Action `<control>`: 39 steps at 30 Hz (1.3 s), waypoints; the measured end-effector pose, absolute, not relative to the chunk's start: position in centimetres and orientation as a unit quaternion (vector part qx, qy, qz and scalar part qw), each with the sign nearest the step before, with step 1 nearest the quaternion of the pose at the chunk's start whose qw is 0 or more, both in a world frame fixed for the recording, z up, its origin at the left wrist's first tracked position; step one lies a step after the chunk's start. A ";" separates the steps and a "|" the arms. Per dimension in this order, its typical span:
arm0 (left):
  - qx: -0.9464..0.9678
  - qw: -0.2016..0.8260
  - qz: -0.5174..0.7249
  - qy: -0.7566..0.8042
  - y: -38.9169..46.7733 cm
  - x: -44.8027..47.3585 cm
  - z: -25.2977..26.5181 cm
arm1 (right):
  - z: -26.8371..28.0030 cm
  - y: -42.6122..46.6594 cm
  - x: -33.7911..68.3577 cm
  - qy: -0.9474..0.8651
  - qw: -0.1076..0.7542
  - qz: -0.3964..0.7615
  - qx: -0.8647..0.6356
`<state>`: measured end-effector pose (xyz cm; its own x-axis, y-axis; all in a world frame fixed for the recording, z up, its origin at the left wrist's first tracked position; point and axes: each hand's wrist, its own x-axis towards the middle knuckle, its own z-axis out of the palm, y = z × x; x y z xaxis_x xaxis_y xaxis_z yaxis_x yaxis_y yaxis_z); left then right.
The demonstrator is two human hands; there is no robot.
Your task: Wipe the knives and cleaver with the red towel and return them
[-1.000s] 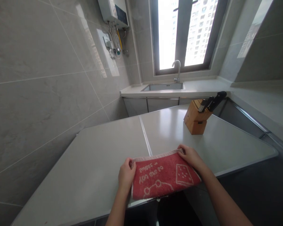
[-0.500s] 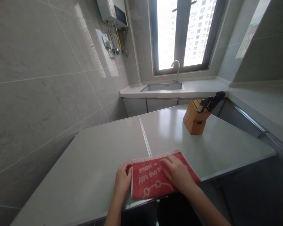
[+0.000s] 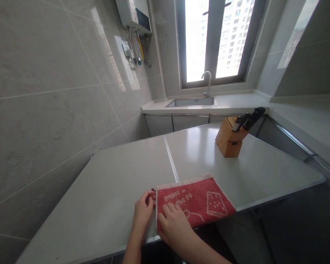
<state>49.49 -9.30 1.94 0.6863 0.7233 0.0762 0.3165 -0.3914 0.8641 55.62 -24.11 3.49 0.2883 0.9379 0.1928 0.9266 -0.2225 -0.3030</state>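
A red towel [image 3: 192, 200] with pale lettering, line drawings and a whitish border lies flat at the table's front edge. My left hand [image 3: 145, 205] is at its left side, with fingers curled and thumb closed on the towel's edge. A small dark red bit shows at those fingertips. Palm down, my right hand [image 3: 174, 222] rests on the towel's left front part, its fingers slightly bent and a little apart on the cloth. The towel's left front corner is partly hidden under that hand.
The white table [image 3: 121, 176] has a seam down its middle. A wooden knife block [image 3: 229, 139] with black-handled knives stands at the back right. Beyond are a counter with a sink [image 3: 192, 102], a faucet [image 3: 208, 82] and a window. A tiled wall [image 3: 57, 121] borders the left.
My right hand has moved left across the towel, from its right half to its left front part, uncovering a drawing on the right. My left hand stays at the left edge.
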 end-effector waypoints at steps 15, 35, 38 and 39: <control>0.823 0.421 0.254 0.285 -10.6 49.7 3.4 | 6.1 -26.8 60.7 -0.237 0.728 0.185 -0.616; 0.905 0.394 0.157 0.030 -18.4 53.6 4.3 | 4.4 -36.0 66.7 -0.200 0.595 0.279 -0.727; 0.910 0.383 0.155 0.033 -18.3 53.1 3.8 | 3.7 -35.7 67.3 -0.192 0.568 0.298 -0.743; 0.911 0.381 0.155 0.035 -18.3 53.0 3.6 | 3.7 -35.6 67.5 -0.211 0.552 0.279 -0.757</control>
